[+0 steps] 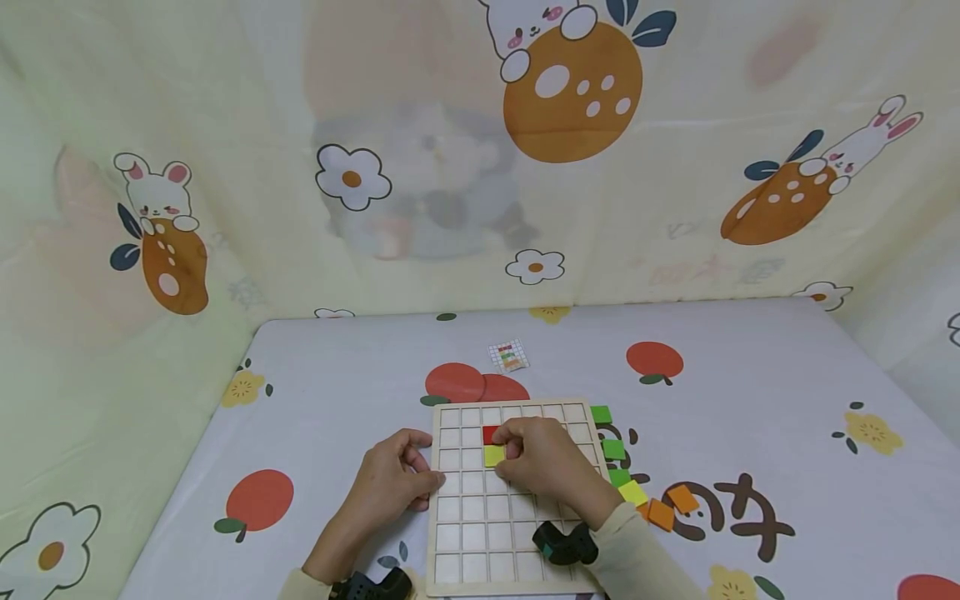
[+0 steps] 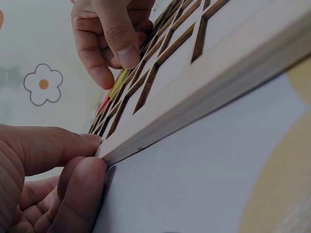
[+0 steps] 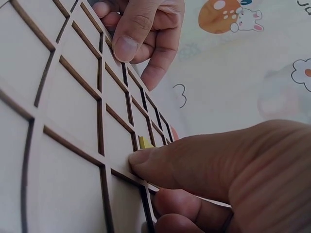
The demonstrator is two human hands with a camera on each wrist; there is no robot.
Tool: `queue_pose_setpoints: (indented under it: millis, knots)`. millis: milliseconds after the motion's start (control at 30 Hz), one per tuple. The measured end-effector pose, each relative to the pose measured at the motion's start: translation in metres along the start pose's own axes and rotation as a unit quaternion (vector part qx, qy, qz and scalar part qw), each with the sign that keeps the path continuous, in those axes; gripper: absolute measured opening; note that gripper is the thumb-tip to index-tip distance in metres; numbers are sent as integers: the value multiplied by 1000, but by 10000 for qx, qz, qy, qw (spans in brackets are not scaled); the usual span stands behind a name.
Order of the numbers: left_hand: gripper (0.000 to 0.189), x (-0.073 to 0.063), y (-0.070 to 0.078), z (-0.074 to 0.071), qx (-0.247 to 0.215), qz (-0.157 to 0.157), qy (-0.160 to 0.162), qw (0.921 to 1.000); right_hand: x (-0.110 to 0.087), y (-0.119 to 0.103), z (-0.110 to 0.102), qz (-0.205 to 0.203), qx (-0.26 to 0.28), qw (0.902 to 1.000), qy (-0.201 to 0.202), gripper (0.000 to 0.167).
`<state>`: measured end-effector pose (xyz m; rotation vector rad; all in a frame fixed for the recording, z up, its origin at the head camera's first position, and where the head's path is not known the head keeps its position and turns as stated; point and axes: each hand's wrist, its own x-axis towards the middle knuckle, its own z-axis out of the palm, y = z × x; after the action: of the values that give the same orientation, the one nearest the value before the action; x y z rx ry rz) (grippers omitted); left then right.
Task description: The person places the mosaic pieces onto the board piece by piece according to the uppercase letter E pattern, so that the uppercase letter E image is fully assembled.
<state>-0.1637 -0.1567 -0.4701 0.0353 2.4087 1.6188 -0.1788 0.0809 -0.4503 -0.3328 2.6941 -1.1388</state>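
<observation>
A wooden grid board (image 1: 462,586) lies on the table. Thumb and fingers of my left hand (image 1: 390,477) hold its left rim; the left wrist view shows the thumb (image 2: 80,194) low against the board's edge. Over the upper cells, my right hand (image 1: 546,457) has its thumb and index finger at either side of a yellow square tile (image 1: 492,456) and appears to pinch it. A red tile (image 1: 490,434) sits in the cell just above, partly covered by the index finger. In the right wrist view, the yellow tile (image 3: 144,142) shows only a corner beside the thumb.
Right of the board lie several loose tiles: green tiles (image 1: 613,450), a yellow tile (image 1: 633,492) and orange tiles (image 1: 661,515). A small pattern card (image 1: 508,356) lies beyond the board. A printed curtain (image 1: 420,167) hangs behind the table.
</observation>
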Motion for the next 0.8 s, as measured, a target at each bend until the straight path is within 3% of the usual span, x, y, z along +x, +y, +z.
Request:
queue_pose_setpoints:
  millis: [367,567,800]
  knots:
    - [51,1,0,-1,80,-41,2,10000,-4,-3,-13,-157,30,9998,113,22]
    - [51,0,1,0,115,44,15,9999,-11,8,-43,-54,-73,9982,599,28]
    - [51,-1,1,0,91,76,17,9999,-26,37,-80,232,-375,9961,770,31]
